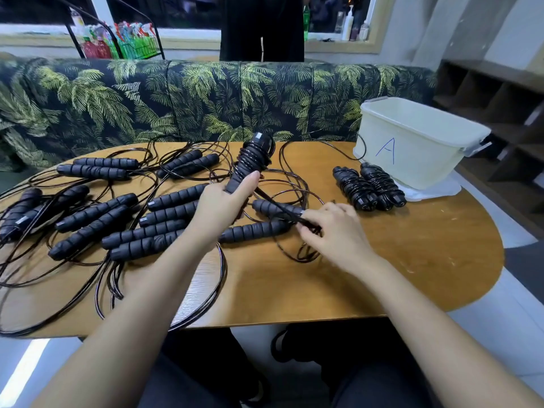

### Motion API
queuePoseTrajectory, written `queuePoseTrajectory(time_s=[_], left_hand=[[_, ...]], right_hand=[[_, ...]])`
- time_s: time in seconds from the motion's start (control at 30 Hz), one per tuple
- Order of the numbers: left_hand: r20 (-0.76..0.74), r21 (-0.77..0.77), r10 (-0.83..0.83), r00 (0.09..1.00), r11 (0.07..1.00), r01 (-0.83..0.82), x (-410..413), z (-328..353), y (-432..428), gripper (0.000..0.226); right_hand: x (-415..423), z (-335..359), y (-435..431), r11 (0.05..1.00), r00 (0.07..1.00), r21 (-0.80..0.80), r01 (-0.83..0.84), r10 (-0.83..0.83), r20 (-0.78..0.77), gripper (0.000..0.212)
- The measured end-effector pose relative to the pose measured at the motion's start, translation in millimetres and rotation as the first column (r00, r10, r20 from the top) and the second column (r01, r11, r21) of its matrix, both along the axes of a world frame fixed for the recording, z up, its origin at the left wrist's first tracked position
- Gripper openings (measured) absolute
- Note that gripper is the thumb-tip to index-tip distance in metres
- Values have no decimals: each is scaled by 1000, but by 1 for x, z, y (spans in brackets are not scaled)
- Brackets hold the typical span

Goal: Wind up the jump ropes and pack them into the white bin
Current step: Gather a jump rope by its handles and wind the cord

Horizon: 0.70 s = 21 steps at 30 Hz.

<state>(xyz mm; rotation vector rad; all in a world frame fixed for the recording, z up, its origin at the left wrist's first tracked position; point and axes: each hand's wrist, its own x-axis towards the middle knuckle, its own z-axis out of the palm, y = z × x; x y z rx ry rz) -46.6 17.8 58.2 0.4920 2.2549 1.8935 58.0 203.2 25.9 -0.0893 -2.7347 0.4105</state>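
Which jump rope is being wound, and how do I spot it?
From the white bin marked A, right end of the table, look left past the wound bundles beside it. The handle pair in the left hand is it: the only one lifted, cord coiled round it.

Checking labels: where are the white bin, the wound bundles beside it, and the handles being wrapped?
white bin (424, 160): head view, front wall beside the A.
wound bundles (354, 187): head view, middle of left bundle.
handles being wrapped (253, 156): head view, cord-wound upper part.
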Motion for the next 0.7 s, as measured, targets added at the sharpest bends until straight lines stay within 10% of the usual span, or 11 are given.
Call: queuePoseTrajectory(time_s=[0.27, 0.4, 0.53, 0.7], left_hand=[[-394, -233, -4, 919, 968, -96, -30, 33, -10, 56], [-499, -446, -111, 859, 883, -145, -24, 11, -2, 57], [-472, -437, -122, 873, 893, -112, -14, 3, 3, 55], [-512, -415, -162, 843, 907, -78, -2, 12, 12, 49]], right_hand=[[-6, 12, 65, 854, 896, 373, 363, -210, -392, 9], [-7, -11, 70, 877, 989, 469, 109, -143, 37, 38], [-5, -7, 41, 970, 989, 231, -80, 47, 142, 82], [-18, 2, -11, 984, 985, 27, -174, 174, 8, 75]])
